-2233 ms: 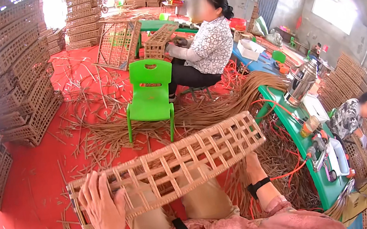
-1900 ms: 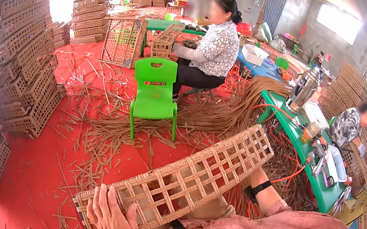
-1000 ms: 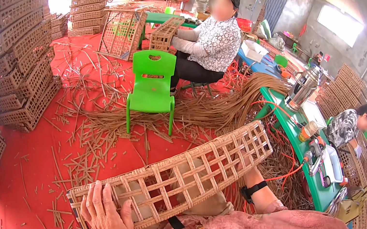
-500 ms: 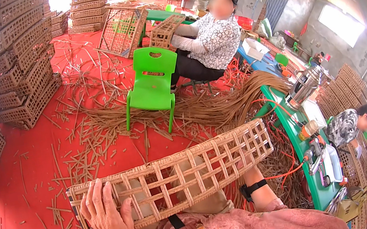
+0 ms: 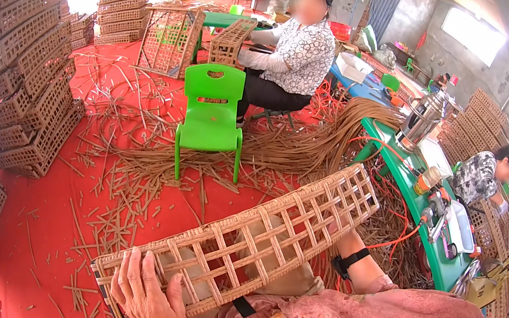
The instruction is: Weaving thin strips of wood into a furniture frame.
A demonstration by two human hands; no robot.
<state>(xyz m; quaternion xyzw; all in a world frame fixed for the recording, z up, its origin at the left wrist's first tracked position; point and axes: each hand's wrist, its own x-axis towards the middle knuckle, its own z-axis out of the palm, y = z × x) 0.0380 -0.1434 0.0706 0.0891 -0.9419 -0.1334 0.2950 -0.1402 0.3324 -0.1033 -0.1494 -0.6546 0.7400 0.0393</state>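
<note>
A long, shallow woven basket (image 5: 253, 249) of tan cane-like strips rests tilted across my lap, its open lattice side facing up. My left hand (image 5: 146, 297) grips its left end, with the fingers over the upper rim and the thumb along the lattice. Partly covered by the right end, my right hand (image 5: 339, 220) shows through the gaps and holds the basket from behind; most of its fingers are hidden. A black band circles my right wrist.
A green chair (image 5: 209, 116) stands ahead, before a seated person (image 5: 301, 55) handling another basket (image 5: 230, 42). Loose strips (image 5: 307, 146) cover the red floor. Stacked baskets (image 5: 29, 117) rise at left. To the right, a green table (image 5: 437, 249) carries tools; a second person (image 5: 482, 176) works beyond.
My hands and the basket stay almost still. The seated person ahead has shifted slightly to the right, and the second person's gloved hand has moved a little.
</note>
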